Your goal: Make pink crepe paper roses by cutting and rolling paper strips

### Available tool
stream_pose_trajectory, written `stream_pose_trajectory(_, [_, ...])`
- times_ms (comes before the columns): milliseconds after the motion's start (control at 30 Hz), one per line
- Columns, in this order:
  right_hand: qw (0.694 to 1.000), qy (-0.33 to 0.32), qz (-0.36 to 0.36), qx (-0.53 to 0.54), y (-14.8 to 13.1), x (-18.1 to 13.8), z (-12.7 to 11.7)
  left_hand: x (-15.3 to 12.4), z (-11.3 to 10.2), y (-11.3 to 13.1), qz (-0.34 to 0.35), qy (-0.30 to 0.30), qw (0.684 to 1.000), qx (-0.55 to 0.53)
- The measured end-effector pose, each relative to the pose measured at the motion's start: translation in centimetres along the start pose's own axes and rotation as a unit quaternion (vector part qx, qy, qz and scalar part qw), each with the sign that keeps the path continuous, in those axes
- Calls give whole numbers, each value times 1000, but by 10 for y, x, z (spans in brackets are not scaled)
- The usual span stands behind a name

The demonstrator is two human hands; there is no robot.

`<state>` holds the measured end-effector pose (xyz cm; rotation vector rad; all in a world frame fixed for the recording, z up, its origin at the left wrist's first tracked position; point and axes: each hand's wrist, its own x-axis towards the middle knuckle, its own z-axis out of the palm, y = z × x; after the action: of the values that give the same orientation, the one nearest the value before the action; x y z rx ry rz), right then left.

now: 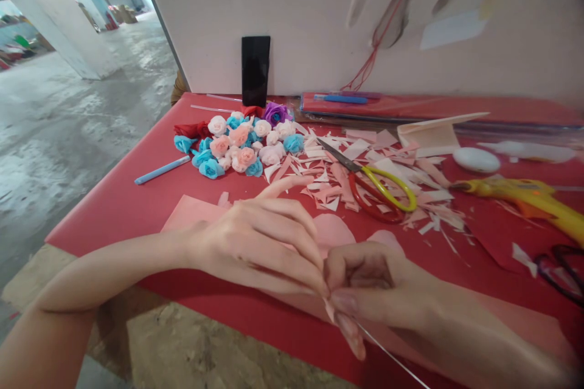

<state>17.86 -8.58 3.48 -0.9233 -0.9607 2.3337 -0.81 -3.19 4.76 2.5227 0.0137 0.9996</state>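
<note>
My left hand (255,243) and my right hand (378,276) meet fingertip to fingertip over the table's front edge. Between the pinched tips shows a small strip of pink paper (329,311), mostly hidden by the fingers. A thin white stick (387,352) slants from under my right fingers down to the lower right. Just behind the hands lie rounded pink paper pieces (335,230), and a pink sheet (187,211) lies partly under my left hand.
Behind are paper roses (239,137), scissors with yellow and red handles (387,185) on paper scraps (314,182), a yellow glue gun (524,191), a phone (255,70) against the board, a blue pen (162,170) and a white oval object (477,160). Dark-handled scissors (559,273) lie far right.
</note>
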Motion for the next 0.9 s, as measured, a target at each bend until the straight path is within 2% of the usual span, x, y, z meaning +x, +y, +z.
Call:
stream_pose_trajectory(300, [1000, -5, 4, 31, -2, -4, 1, 2, 0, 0, -20, -24, 999, -33])
stream_pose_trajectory(567, [1000, -4, -6, 0, 1, -1, -2, 3, -2, 1, -30, -15, 999, -20])
stream_pose_trajectory(700, [1000, 3, 4, -18, -3, -1, 0, 3, -1, 0, -35, -29, 999, -20])
stream_pose_trajectory(900, [999, -14, 30, 21, -5, 1, -1, 1, -2, 0, -45, -29, 999, 6])
